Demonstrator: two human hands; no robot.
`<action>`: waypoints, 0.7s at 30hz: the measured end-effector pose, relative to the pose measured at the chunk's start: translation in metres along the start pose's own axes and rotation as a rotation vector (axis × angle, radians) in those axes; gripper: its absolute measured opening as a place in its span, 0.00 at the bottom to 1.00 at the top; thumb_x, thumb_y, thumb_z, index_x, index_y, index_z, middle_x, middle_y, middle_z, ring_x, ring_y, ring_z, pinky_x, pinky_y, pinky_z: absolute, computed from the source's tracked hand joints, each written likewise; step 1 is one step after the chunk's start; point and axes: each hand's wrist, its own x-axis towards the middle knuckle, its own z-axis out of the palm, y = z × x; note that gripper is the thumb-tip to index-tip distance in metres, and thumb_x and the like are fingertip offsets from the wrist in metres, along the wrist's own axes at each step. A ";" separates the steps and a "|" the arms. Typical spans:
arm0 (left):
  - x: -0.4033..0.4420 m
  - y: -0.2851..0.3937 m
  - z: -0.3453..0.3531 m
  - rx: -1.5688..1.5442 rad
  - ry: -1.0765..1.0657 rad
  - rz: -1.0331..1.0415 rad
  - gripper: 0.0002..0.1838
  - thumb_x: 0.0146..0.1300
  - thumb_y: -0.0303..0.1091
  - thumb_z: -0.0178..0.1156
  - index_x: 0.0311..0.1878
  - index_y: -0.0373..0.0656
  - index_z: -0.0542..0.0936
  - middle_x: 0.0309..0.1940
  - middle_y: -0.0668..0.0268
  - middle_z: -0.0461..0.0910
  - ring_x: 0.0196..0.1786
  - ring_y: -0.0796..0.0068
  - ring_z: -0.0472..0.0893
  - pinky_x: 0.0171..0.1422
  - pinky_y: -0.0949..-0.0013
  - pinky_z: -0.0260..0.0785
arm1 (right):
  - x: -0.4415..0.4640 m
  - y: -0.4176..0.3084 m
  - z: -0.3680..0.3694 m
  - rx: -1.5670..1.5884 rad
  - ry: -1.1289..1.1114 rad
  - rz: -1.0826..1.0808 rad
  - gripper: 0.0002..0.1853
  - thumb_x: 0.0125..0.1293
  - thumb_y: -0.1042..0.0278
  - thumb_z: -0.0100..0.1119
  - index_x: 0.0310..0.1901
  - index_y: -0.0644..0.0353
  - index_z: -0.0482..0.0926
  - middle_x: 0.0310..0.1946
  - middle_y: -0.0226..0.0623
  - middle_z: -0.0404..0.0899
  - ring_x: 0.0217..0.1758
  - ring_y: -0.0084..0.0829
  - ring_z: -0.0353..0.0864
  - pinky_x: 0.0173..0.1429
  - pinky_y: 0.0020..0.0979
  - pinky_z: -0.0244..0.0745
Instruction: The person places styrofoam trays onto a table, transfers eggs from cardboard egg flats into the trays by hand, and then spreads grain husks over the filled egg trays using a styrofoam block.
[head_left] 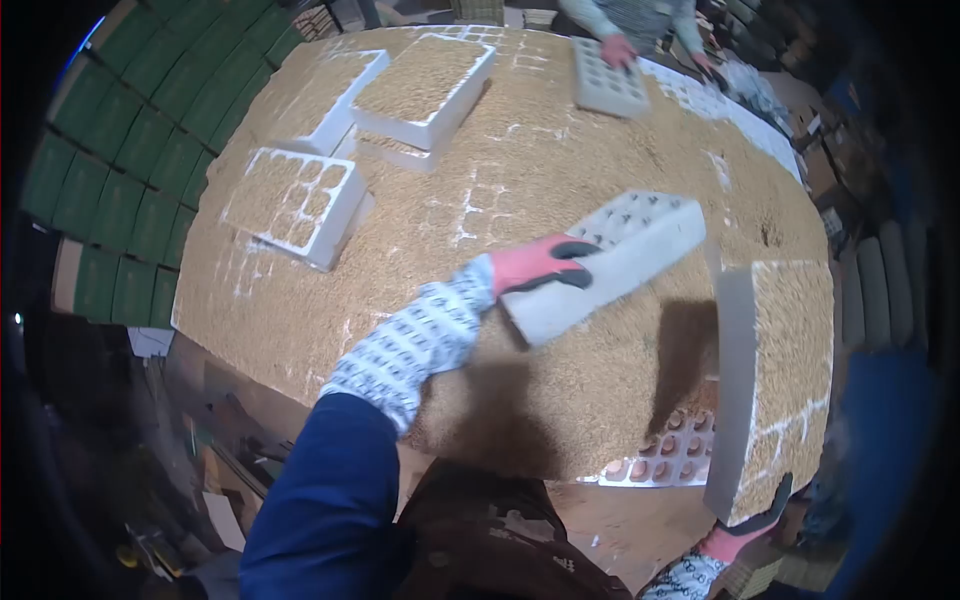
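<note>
My left hand (540,266), in a pink and black glove, is closed on the near end of a white foam tray (625,268). That tray is tilted above the surface, and rows of small dark holes show on its upper face. At the lower right my right hand (748,532), gloved the same way, grips the bottom end of a second foam tray (738,390). This one stands tipped up, its right-hand face coated in tan grains. Loose tan grain (500,400) lies thickly under both. Some fingers of each hand are hidden behind the trays.
Grain-covered foam trays, one stacked (425,85) and one with round cells (295,200), lie at the back left. A cell tray (675,450) shows at the near edge. Across the table, a co-worker's gloved hand (618,52) touches another tray (608,85). Green boxes (140,140) line the left.
</note>
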 end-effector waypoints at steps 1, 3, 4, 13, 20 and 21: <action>-0.024 0.000 -0.010 -0.103 0.018 0.067 0.30 0.58 0.44 0.61 0.65 0.51 0.70 0.58 0.64 0.73 0.54 0.70 0.74 0.55 0.72 0.67 | 0.002 -0.005 0.014 0.115 -0.052 0.004 0.26 0.67 0.63 0.51 0.63 0.69 0.65 0.61 0.48 0.68 0.62 0.39 0.69 0.66 0.39 0.65; -0.060 -0.038 -0.039 0.380 0.100 0.031 0.32 0.57 0.52 0.59 0.64 0.49 0.71 0.60 0.59 0.71 0.57 0.65 0.73 0.63 0.64 0.62 | 0.007 -0.036 0.071 0.178 -0.138 -0.041 0.25 0.68 0.63 0.51 0.63 0.68 0.65 0.61 0.47 0.68 0.62 0.39 0.69 0.66 0.38 0.66; -0.083 -0.057 -0.033 0.736 0.174 0.000 0.34 0.56 0.55 0.58 0.64 0.48 0.70 0.58 0.57 0.73 0.57 0.64 0.73 0.64 0.59 0.61 | 0.004 -0.053 0.105 0.131 -0.154 -0.099 0.26 0.67 0.63 0.51 0.63 0.68 0.65 0.61 0.47 0.68 0.62 0.39 0.70 0.66 0.38 0.66; -0.250 -0.059 0.063 0.737 0.418 0.110 0.32 0.50 0.55 0.61 0.57 0.50 0.75 0.41 0.61 0.74 0.49 0.62 0.72 0.56 0.57 0.59 | -0.120 -0.256 0.439 0.974 -1.023 0.839 0.22 0.63 0.63 0.55 0.57 0.62 0.70 0.52 0.41 0.76 0.54 0.37 0.77 0.57 0.38 0.76; -0.491 -0.119 -0.053 1.069 1.040 -0.568 0.35 0.50 0.49 0.63 0.63 0.47 0.71 0.40 0.55 0.73 0.46 0.55 0.71 0.55 0.55 0.62 | -0.226 -0.273 0.601 0.980 -1.171 0.281 0.27 0.57 0.61 0.64 0.56 0.64 0.71 0.50 0.41 0.75 0.51 0.37 0.76 0.55 0.34 0.72; -0.527 -0.160 -0.076 1.143 1.144 -0.816 0.38 0.53 0.54 0.60 0.69 0.57 0.64 0.49 0.47 0.73 0.55 0.49 0.72 0.64 0.52 0.57 | -0.218 -0.288 0.595 0.837 -1.219 0.528 0.26 0.59 0.59 0.63 0.56 0.62 0.72 0.52 0.40 0.73 0.53 0.35 0.75 0.56 0.33 0.73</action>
